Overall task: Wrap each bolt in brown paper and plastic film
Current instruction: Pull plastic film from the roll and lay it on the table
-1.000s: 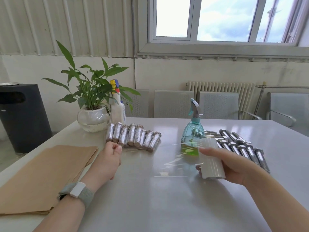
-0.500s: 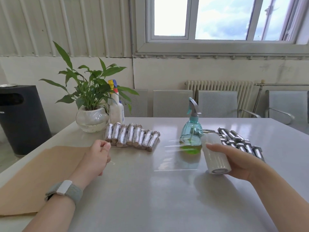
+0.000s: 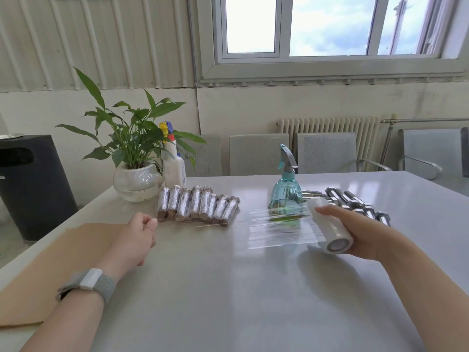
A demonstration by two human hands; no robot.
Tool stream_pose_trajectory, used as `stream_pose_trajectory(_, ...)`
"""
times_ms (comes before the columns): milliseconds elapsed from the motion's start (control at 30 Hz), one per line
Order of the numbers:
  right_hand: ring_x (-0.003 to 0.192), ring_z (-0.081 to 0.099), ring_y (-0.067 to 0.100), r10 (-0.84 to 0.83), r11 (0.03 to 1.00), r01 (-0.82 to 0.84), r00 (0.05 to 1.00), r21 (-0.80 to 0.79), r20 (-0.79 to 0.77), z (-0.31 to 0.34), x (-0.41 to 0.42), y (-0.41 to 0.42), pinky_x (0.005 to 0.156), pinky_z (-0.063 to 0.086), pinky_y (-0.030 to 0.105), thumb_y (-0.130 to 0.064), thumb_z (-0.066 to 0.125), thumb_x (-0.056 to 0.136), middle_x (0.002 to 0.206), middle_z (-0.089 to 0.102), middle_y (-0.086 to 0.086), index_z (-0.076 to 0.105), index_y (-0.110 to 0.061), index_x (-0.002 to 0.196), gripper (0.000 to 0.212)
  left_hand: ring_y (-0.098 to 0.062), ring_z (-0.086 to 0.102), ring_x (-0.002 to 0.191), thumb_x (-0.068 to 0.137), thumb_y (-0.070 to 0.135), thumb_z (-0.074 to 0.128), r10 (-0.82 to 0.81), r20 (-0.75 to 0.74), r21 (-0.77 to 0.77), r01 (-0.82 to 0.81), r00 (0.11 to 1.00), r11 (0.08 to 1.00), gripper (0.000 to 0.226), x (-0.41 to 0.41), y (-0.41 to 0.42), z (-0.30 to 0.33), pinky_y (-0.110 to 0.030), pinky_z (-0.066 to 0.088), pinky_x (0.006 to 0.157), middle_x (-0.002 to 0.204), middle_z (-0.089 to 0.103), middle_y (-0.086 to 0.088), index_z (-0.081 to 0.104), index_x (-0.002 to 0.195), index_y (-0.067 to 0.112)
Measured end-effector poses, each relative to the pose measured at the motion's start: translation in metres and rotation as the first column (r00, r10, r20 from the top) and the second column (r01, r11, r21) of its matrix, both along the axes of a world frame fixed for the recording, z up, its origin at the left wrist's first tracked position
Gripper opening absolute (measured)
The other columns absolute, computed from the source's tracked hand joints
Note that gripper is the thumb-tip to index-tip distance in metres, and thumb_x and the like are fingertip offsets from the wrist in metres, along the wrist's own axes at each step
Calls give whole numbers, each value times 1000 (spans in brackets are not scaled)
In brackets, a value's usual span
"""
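In the head view, the stretch of plastic film between the two hands is longer than it was a second ago: the left hand has drawn back toward the brown paper, and the right hand has tipped the film roll so its open core now faces the camera. By my reading, a fresh sheet is being pulled off for the next bolt, with cutting or tearing not yet done. The left hand is closed in a pinch, thumb against curled forefinger, apparently on the film's free edge, though the film there is too thin to see clearly; its wrist with the grey band lies over the paper's corner. The right hand wraps around the roll from the far side, fingers curled over it, just in front of the teal spray bottle. The wrapped bolts lie in a row left of that bottle, the bare bolts just right of it, behind the roll.
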State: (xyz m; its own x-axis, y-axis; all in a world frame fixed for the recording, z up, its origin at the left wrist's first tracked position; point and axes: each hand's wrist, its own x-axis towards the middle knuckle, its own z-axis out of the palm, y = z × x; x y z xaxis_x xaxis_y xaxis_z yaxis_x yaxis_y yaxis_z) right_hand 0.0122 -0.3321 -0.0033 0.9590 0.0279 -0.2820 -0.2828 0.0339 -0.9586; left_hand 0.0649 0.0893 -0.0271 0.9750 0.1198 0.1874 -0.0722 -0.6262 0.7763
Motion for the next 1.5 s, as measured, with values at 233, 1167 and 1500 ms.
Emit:
stream_pose_trajectory(233, 56, 67, 20, -86, 884, 56, 995, -465, -43, 7, -23, -9, 48, 52, 28, -53, 93, 45, 76, 66, 10, 63, -7, 104, 81, -26, 62, 81, 106, 29, 25, 53, -68, 732, 14, 996, 682, 17, -22, -2, 5, -32, 46, 68, 91, 63, -2, 37, 102, 18)
stream_pose_trajectory(1167, 80, 55, 12, -175, 391, 48, 984, -919, -23, -2, -20, -24, 42, 44, 21, -97, 17, 45, 95, 56, -5, 50, -25, 88, 90, -19, 54, 85, 98, 36, 42, 18, 176, 550, -113, 984, 828, 11, -29, -2, -36, -36, 43, 69, 92, 45, 11, 43, 87, 35)
stream_pose_trajectory(1500, 95, 53, 17, -141, 367, 97, 989, -925, 48, -3, -22, -16, 77, 36, 33, -93, 15, 51, 105, 57, -4, 57, -21, 112, 103, -16, 46, 70, 81, 5, 60, -211, 261, 628, 0, 942, 778, 32, -35, -3, -27, -32, 41, 59, 86, 43, 12, 53, 70, 35)
